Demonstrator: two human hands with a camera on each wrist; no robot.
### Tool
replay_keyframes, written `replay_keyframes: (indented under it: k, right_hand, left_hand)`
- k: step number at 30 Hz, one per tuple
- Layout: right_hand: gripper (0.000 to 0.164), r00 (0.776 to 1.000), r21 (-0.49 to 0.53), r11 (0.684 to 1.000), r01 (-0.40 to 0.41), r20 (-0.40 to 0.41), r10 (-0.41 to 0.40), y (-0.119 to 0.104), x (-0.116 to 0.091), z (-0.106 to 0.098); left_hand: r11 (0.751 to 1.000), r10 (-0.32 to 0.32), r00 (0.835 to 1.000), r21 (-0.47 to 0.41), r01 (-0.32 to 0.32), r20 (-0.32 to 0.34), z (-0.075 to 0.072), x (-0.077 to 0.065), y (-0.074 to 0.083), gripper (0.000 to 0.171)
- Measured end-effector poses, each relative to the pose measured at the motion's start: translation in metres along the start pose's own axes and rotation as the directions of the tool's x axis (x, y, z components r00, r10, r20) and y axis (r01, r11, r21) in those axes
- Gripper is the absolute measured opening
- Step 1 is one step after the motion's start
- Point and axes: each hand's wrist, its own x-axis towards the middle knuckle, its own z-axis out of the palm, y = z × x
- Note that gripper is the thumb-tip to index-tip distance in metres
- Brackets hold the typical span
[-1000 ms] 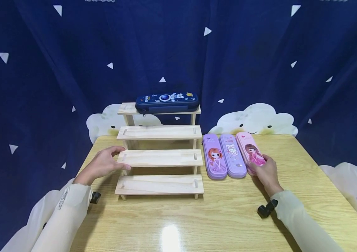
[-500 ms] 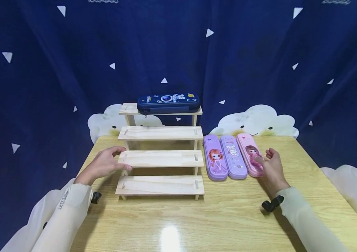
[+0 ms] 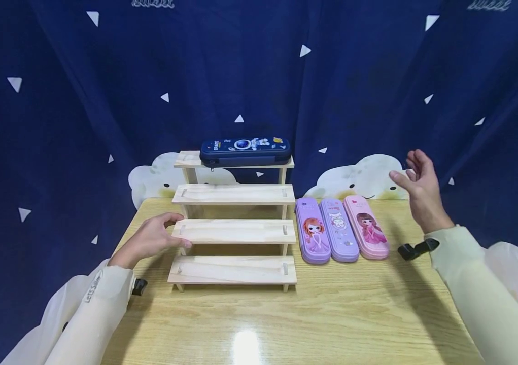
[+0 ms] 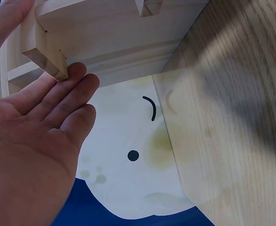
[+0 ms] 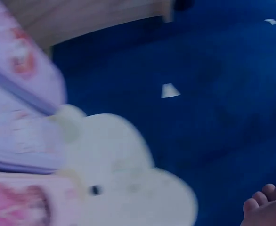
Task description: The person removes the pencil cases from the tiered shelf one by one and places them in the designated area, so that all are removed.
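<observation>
A four-tier shape of pale wooden display rack [image 3: 236, 230] stands on the table, and my left hand [image 3: 151, 237] grips the left end of one of its lower shelves. In the left wrist view the fingers [image 4: 62, 101] reach behind a wooden upright, with the thumb on the opposite side. A dark blue pencil case [image 3: 245, 152] with an astronaut print lies on the top shelf. Right of the rack lie a purple pencil case [image 3: 312, 230], a lilac one [image 3: 338, 228] and a pink one [image 3: 366, 227], side by side. My right hand [image 3: 423, 190], holding nothing, is raised beyond the pink case, fingers loosely bent.
A light wood-grain table [image 3: 332, 309] bears everything. Behind it hangs a dark blue curtain [image 3: 240, 66] with white triangles. White cloud shapes [image 3: 368, 175] with faces line the table's edges.
My right hand has let go of the pink pencil case and risen up and to the right. The case stays about where it was. My left hand keeps its hold on the rack.
</observation>
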Motion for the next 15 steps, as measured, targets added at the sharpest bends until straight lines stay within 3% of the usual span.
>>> replay_keyframes:
  k: [8,15]
  right_hand:
    - [0.091,0.986,0.079,0.99,0.12,0.106,-0.128,-0.06,0.032,0.025]
    - [0.093,0.961,0.056,0.986,0.156,0.221,-0.165,-0.088,0.043,0.063]
  left_hand:
    - [1.0,-0.003,1.0,0.01,0.003,-0.003,-0.001,0.0,-0.001,0.094]
    - [1.0,-0.009,1.0,0.009,0.009,-0.001,0.001,0.001,0.0,0.093]
